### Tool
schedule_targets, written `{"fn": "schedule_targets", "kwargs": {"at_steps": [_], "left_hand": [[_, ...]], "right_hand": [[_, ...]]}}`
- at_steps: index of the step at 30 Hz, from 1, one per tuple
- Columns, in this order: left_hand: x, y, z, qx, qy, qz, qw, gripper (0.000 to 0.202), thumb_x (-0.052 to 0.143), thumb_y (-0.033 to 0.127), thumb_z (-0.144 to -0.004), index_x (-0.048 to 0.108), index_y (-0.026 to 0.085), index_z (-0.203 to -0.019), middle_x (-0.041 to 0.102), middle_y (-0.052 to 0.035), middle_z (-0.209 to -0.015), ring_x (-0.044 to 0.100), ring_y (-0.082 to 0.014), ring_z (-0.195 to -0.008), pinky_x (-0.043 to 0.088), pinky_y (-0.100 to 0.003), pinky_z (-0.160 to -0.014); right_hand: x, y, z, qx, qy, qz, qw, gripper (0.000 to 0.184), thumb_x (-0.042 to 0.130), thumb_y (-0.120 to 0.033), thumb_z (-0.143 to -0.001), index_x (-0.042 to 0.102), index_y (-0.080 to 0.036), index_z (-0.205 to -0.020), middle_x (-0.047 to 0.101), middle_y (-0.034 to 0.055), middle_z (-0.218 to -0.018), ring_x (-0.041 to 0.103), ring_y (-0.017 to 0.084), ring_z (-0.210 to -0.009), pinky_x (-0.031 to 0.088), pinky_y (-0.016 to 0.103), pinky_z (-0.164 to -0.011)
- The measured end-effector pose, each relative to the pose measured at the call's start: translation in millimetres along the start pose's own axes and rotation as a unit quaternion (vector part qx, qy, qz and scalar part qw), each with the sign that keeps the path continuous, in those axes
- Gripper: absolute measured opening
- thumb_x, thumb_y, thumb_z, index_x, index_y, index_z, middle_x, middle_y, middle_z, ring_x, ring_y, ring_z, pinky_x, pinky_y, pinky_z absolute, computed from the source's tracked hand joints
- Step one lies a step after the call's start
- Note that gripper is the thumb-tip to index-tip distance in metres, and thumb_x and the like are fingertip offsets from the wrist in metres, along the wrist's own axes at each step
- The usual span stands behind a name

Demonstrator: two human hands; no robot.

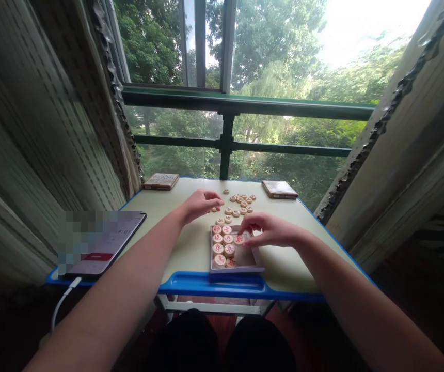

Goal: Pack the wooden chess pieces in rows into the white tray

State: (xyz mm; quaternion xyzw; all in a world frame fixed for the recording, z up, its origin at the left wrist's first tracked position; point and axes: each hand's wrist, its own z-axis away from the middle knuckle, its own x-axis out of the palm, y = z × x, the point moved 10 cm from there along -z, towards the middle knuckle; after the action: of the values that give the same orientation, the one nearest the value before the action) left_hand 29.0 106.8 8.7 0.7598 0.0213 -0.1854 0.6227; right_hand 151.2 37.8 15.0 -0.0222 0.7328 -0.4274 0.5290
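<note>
My right hand (263, 230) reaches into a shallow open box (258, 261) near the table's front edge. Its thumb and fingers close around a round wooden Chinese chess piece (239, 239) with a red character, low inside the box. Left of that piece, several red-marked pieces (218, 249) lie in two columns, face up. My left hand (204, 201) is beyond the box, fingers curled together just above pieces (214, 209) on the table; whether one is pinched is hidden. More loose chess pieces (236, 212) are scattered farther back.
The pale table (183, 248) has a blue rim with a groove (218, 283) in front. A tablet (106, 248) with a white cable (65, 297) lies at left. Flat boxes rest at the back left (162, 181) and back right (280, 189). Curtains flank a railed window.
</note>
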Motion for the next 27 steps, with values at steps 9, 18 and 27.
{"fn": "schedule_targets", "kwargs": {"at_steps": [9, 18, 27], "left_hand": [[-8.6, -17.4, -7.2, -0.015, 0.076, -0.015, 0.997, 0.015, 0.062, 0.028, -0.062, 0.064, 0.014, -0.063, 0.053, 0.0032, -0.048, 0.043, -0.0075, -0.046, 0.035, -0.022, -0.05], [-11.8, -18.1, -9.1, -0.001, 0.09, 0.012, 0.996, 0.018, 0.062, 0.031, -0.061, 0.063, 0.013, -0.062, 0.049, 0.0035, -0.046, 0.04, -0.0071, -0.045, 0.032, -0.022, -0.047], [-18.3, -17.7, -9.8, 0.007, 0.104, 0.062, 0.993, 0.019, 0.061, 0.031, -0.062, 0.062, 0.012, -0.06, 0.047, 0.0037, -0.045, 0.033, -0.0049, -0.041, 0.022, -0.021, -0.042]], "right_hand": [[14.2, -4.2, 0.1, 0.022, -0.031, 0.044, 0.998, 0.029, 0.071, -0.039, -0.067, 0.068, -0.017, -0.086, 0.054, -0.0001, -0.075, 0.05, 0.013, -0.074, 0.04, 0.024, -0.067], [22.6, -9.2, 2.6, 0.001, -0.053, 0.067, 0.996, 0.037, 0.071, -0.049, -0.065, 0.069, -0.019, -0.085, 0.052, 0.0003, -0.074, 0.048, 0.014, -0.074, 0.039, 0.023, -0.066], [28.7, -10.2, 2.4, -0.003, -0.069, 0.078, 0.995, 0.036, 0.07, -0.049, -0.066, 0.069, -0.018, -0.085, 0.049, -0.0005, -0.069, 0.045, 0.013, -0.074, 0.036, 0.022, -0.063]]}}
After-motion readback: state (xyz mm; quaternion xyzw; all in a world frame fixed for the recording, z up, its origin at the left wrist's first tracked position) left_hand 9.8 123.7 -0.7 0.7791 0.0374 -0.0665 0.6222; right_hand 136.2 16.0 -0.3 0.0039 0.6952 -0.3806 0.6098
